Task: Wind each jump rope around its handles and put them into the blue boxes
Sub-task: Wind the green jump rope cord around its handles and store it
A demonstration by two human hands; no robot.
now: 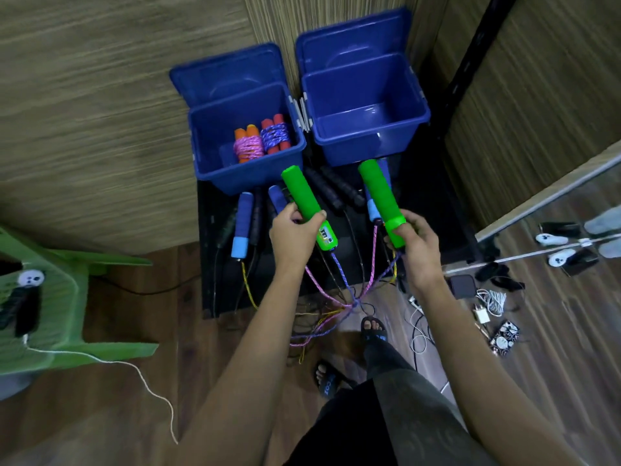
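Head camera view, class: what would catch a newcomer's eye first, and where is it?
First, the two bright green handles, one gripped in the left hand and one in the right hand, at the centre with the rope hanging loose below. Next, the two open blue boxes behind them: the left box holds two wound ropes, pink and blue, while the right box holds none.

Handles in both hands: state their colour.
Bright green handles, both of them; the head view shows this.
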